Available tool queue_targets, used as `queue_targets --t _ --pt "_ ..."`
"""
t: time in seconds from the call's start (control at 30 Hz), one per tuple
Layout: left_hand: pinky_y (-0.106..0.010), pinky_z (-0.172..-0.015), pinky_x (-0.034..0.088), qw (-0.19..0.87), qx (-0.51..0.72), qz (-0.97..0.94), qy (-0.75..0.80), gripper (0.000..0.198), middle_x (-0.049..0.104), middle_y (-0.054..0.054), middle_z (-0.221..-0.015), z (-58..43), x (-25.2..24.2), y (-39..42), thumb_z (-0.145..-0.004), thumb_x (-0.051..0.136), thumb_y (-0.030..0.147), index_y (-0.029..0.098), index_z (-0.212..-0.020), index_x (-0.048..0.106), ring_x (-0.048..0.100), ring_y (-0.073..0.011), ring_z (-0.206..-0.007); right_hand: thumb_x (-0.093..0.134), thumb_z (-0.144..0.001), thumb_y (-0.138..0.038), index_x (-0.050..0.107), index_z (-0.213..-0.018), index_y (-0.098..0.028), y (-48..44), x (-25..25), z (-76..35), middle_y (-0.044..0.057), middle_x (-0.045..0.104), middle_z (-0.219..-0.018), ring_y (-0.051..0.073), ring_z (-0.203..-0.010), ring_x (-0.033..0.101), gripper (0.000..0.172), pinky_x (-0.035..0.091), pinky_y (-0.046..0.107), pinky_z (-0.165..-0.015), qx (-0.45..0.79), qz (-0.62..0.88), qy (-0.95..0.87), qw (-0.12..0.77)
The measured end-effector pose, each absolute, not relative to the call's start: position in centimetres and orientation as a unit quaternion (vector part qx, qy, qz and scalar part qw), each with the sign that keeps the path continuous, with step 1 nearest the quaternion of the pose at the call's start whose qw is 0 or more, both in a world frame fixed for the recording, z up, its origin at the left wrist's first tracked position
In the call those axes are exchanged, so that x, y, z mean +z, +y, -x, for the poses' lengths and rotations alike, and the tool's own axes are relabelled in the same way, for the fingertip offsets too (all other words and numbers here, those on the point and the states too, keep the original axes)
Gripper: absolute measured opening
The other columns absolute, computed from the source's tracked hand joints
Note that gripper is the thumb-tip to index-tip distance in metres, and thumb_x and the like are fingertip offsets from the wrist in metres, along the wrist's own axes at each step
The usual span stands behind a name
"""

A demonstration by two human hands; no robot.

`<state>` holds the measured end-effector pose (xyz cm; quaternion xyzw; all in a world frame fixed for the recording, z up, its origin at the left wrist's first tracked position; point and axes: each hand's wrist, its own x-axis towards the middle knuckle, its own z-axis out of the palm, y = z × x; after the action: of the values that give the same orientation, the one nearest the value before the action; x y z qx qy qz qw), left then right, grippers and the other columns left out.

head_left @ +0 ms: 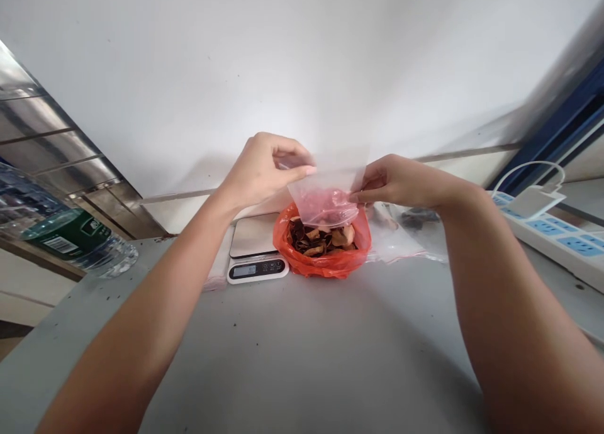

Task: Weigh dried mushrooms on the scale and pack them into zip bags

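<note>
A clear plastic zip bag [330, 176] hangs between my two hands, above a red plastic bag [321, 267]. My left hand [271, 163] pinches the zip bag's left side between thumb and fingers. On its other side, my right hand [391, 181] grips the edge with closed fingertips. The red colour shows through the lower part of the clear bag. Dried brown slices [314, 239] fill the opened red bag on the table. Just left of it stands a small kitchen scale [255, 248] with a lit display and a bare plate.
More clear plastic bags [396, 236] lie behind and right of the red bag. A white power strip [561, 233] with a plugged charger sits at the right. A large water bottle [85, 239] lies at the left, and a pale wall [283, 75] rises behind the grey table [283, 358].
</note>
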<state>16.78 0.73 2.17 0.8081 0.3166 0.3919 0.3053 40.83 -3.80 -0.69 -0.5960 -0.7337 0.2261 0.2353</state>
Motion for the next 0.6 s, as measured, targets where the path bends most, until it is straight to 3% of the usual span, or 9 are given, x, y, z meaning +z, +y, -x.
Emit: queue_targets --t 0.17,0.3,0.37,0.5,0.6 --pt "-0.032 -0.081 0.059 0.312 0.485 -0.749 0.326 0.008 0.076 -0.003 -0.078 -15.1 1.2 0.7 -0.084 0.079 0.01 0.016 -0.08 0.075 0.076 -0.0206 -0.084 0.083 -0.075 -0.04 0.077 -0.092 -0.018 -3.9 -1.2 -39.8 0.008 0.078 -0.088 0.021 -0.07 0.065 0.029 0.049 0.033 -0.06 0.26 0.564 -0.716 0.317" --pt "-0.027 -0.068 0.057 0.353 0.517 -0.692 0.358 0.01 0.073 0.0 -0.071 -12.9 -0.2 0.8 -0.088 0.077 0.017 0.019 -0.085 0.068 0.073 -0.017 -0.069 0.084 -0.072 -0.044 0.072 -0.08 -0.019 -3.8 -1.7 -38.1 0.007 0.076 -0.081 0.02 -0.072 0.067 0.03 0.054 0.035 -0.065 0.334 0.494 -0.693 0.405" --pt "-0.026 -0.062 0.055 0.377 0.483 -0.691 0.384 0.013 0.07 0.001 -0.063 -11.7 -0.9 0.7 -0.092 0.076 0.028 0.021 -0.087 0.066 0.07 -0.0166 -0.06 0.085 -0.07 -0.042 0.07 -0.076 -0.019 -3.8 -1.7 -37.0 0.006 0.075 -0.077 0.02 -0.07 0.068 0.028 0.055 0.033 -0.064 0.367 0.467 -0.694 0.407" --pt "-0.025 -0.048 0.041 0.308 0.449 -0.723 0.425 0.038 0.054 0.004 -0.045 -9.3 -2.4 0.5 -0.101 0.065 0.045 0.022 -0.071 0.061 0.048 -0.0112 -0.04 0.085 -0.071 -0.037 0.071 -0.082 -0.021 -4.1 -1.6 -34.3 0.0 0.068 -0.063 0.015 -0.053 0.059 0.024 0.045 0.028 -0.046 0.43 0.479 -0.703 0.303" --pt "-0.026 -0.043 0.032 0.261 0.485 -0.694 0.463 0.051 0.04 0.007 -0.036 -7.4 -3.6 0.2 -0.103 0.059 0.051 0.024 -0.061 0.052 0.034 -0.0105 -0.034 0.089 -0.065 -0.037 0.069 -0.08 -0.02 -4.1 -2.1 -32.0 -0.001 0.066 -0.063 0.013 -0.05 0.054 0.03 0.038 0.026 -0.043 0.448 0.495 -0.657 0.351"
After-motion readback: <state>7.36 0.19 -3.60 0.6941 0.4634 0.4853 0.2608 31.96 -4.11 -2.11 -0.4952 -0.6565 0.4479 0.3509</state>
